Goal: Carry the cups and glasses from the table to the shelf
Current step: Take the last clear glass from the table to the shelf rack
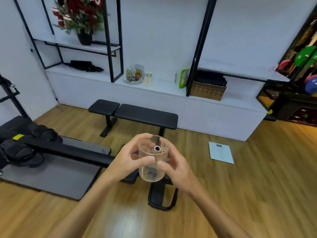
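Two hands: the left hand and the right hand together hold one clear glass tumbler in mid-air over the floor, forearms reaching in from the lower edge.
Left hand grip: fingers curl round the tumbler's left wall, thumb across the front, fingertips near the rim.
Right hand grip: thumb presses the front wall just below the middle, fingers wrap the far right side.
Tumbler: roughly upright, tilted slightly; a small printed motif with a dark ring shows on it, too small to read as a brand.
Floor below: wood-look planks, with a black metal frame base directly under the hands.
Left side: a grey mat carrying a black machine with a long rail and a yellow patch.
Right side: a pale blue bathroom scale lies flat on the floor, well apart from the hands.
Between hands and shelf: a black padded workout bench stands crosswise just before the white shelf unit.
On the shelf: a round tray of glasses, two pale cups beside it, a green packet, a woven basket, a black bag.
Upper shelf: a potted arrangement with red flowers.
Writing: none legible.
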